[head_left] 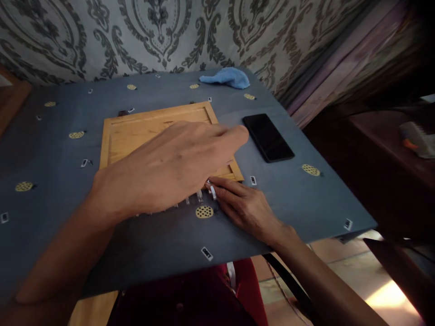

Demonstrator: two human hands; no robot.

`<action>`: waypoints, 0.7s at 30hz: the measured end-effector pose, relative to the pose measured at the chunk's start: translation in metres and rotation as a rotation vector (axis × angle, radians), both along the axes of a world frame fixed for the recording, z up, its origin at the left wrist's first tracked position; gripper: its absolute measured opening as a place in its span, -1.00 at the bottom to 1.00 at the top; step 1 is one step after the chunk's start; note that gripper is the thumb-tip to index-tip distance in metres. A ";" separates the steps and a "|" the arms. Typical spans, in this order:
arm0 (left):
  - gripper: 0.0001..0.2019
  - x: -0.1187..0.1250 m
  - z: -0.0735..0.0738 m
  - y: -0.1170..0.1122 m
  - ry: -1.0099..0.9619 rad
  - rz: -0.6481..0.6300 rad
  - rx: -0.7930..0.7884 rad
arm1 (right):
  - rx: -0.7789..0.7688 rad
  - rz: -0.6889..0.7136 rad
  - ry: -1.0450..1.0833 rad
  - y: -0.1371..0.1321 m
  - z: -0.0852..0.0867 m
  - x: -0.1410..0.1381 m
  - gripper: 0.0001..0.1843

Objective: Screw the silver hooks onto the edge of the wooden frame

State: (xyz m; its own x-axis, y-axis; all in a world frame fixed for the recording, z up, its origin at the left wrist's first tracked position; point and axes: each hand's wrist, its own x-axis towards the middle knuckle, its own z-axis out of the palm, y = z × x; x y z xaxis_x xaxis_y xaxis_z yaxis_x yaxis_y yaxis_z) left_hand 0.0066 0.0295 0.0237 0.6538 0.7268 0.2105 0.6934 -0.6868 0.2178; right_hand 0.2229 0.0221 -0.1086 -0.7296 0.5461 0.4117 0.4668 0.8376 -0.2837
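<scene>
A small white strip (213,192) sits at the near edge of the wooden board (136,131), close to the board's right corner. From where I stand, the person's right hand (249,206) is there beside that corner, its fingers drawn together and pinching the strip at their tips. The left hand (170,163) reaches across the top of the board, back of the hand uppermost, covering much of the middle. Its fingers bend down out of sight, so I cannot tell whether they grip anything. Along the board's near edge, partly under that hand, I can make out a few clear strips (199,196) in a row.

The board has a raised rim and lies flat on a blue-grey tablecloth (159,253) printed with yellow pineapples. Just to the right of the board is a black phone (268,137), screen dark. Beyond the board's far right corner, a crumpled blue cloth (227,78) lies close to the table's back edge. Past that, behind the board, stands a wall (156,27) in grey patterned paper, and a pinkish curtain (353,54) hangs well off to the board's right.
</scene>
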 end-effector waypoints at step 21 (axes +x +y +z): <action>-0.81 0.021 -0.008 0.005 -0.315 0.112 -0.185 | -0.013 0.009 -0.011 0.001 -0.004 0.001 -0.63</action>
State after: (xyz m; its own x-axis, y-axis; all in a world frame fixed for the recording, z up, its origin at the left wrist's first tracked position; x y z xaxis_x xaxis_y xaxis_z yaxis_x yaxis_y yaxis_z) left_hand 0.0279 0.0345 0.0153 0.4925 0.8344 0.2472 0.6413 -0.5400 0.5451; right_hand 0.2239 0.0234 -0.1125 -0.7391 0.5445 0.3966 0.4623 0.8382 -0.2892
